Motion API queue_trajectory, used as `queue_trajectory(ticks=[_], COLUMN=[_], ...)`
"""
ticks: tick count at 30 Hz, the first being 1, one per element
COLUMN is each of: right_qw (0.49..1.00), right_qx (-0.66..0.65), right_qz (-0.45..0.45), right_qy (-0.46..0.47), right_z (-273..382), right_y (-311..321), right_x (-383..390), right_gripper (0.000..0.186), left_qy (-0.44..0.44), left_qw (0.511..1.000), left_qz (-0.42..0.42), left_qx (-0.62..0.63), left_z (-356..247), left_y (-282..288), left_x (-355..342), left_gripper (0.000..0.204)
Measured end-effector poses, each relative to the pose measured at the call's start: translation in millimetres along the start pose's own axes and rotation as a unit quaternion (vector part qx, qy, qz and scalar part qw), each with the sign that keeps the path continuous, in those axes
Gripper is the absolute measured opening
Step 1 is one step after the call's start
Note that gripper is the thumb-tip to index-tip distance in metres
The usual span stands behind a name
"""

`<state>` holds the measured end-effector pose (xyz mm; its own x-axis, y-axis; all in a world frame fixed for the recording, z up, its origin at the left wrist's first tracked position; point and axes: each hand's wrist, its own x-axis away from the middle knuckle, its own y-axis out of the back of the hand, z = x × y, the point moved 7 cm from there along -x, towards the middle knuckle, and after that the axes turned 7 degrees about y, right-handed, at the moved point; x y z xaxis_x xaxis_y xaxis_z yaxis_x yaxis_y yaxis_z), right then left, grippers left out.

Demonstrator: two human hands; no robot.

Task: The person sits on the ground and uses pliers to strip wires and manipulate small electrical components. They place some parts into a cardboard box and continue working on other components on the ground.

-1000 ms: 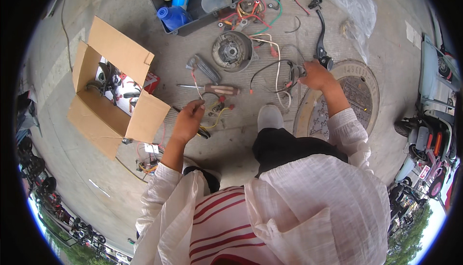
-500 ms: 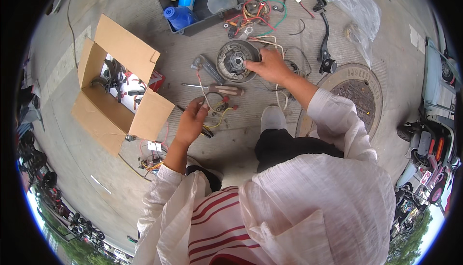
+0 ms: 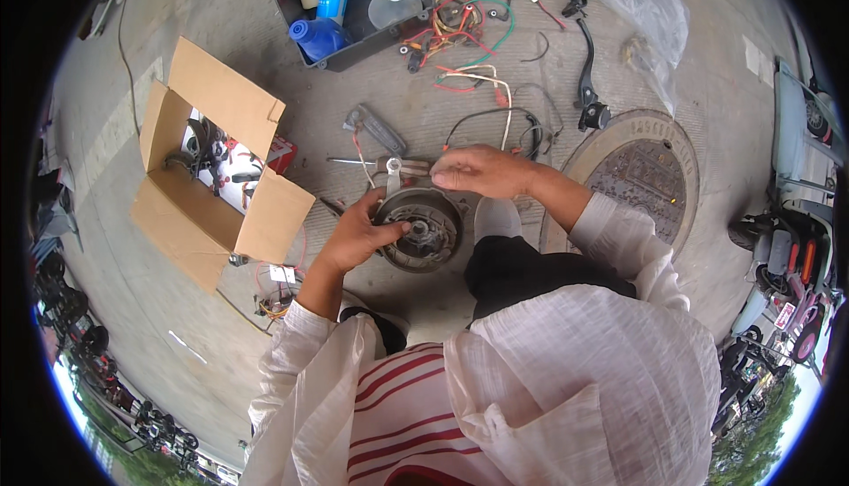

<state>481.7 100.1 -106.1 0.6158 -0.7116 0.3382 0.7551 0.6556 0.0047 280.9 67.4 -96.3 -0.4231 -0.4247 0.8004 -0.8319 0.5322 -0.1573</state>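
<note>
A round grey drum brake (image 3: 433, 256) is in front of my feet, its lever arm pointing away from me. My left hand (image 3: 354, 237) is closed on its left side, thumb laid across the hub and the other fingers partly hidden by the rim. Just past the drum's far right edge is my right hand (image 3: 482, 172), holding nothing, fingers stretched out to the left; whether it touches the rim I cannot tell. Behind the lever lies a screwdriver (image 3: 354, 161), its handle partly covered. A grey finned part (image 3: 376, 130) with a wire rests beyond it.
An open cardboard box (image 3: 203, 207) of parts stands at left. A black crate (image 3: 358, 48) with bottles is at the far side. Loose wires (image 3: 469, 22), a brake lever (image 3: 586, 70), a plastic bag (image 3: 650, 26) and a manhole cover (image 3: 637, 168) lie beyond and right.
The drum brake has come toward me, from my right hand's grip into my left hand's. My right hand has let go and moved nearer and left. The view has shifted slightly.
</note>
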Motion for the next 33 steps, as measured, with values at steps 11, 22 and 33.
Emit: queue_trajectory(ticks=[11, 22, 33], right_qw=[0.853, 0.906, 0.966], right_qx=[0.466, 0.383, 0.212], right_qz=[-0.229, -0.177, -0.146], right_qy=[-0.043, -0.001, -0.011], right_z=[-54, -51, -37], right_y=[118, 96, 84], right_x=[-29, -15, -6], right_gripper=[0.054, 0.021, 0.022], left_qy=[-0.286, -0.156, -0.054], left_qw=[0.850, 0.659, 0.746], left_qz=[-0.307, -0.624, -0.510], left_qx=[0.317, 0.391, 0.425], left_z=[-74, -24, 31], left_y=[193, 344, 409], left_x=[102, 126, 40], left_gripper=[0.047, 0.041, 0.041])
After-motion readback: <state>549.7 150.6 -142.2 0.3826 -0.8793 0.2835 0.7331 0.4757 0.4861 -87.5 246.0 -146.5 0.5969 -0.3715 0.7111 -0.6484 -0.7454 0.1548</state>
